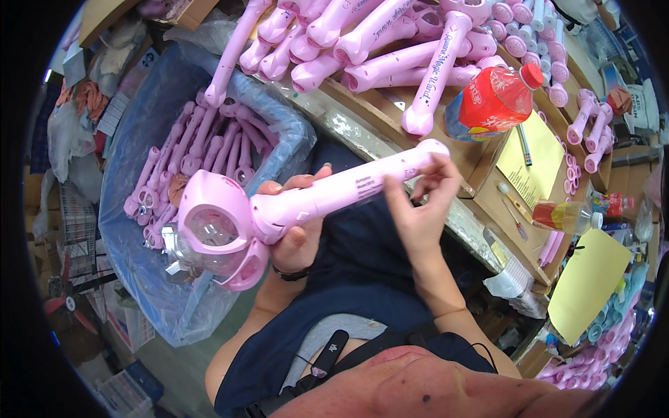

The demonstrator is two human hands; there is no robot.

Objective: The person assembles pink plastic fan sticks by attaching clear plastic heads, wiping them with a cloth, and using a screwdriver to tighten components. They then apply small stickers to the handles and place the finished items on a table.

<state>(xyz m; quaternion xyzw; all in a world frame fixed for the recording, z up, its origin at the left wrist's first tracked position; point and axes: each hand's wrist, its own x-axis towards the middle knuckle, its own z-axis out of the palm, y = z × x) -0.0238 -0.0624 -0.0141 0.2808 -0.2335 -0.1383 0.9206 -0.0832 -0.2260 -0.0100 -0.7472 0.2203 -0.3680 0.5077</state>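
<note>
A pink toy wand (327, 195) lies slantwise in front of me, its round head with clear windows at the lower left and its handle pointing up to the right. My left hand (298, 244) is wrapped round the handle just beside the head and carries the wand. Near the handle's far end, the bent fingers and thumb of my right hand (421, 209) close on it; whether anything small is between those fingertips I cannot make out. More pink wands (390, 42) are heaped on the workbench ahead.
On my left stands a container with a blue plastic liner (286, 125), holding several pink wands (188, 157). The bench carries a red-labelled bottle (491, 101), yellow paper (533, 171), a pen (524, 145) and another bottle (568, 217). A yellow sheet (589, 282) hangs at the right.
</note>
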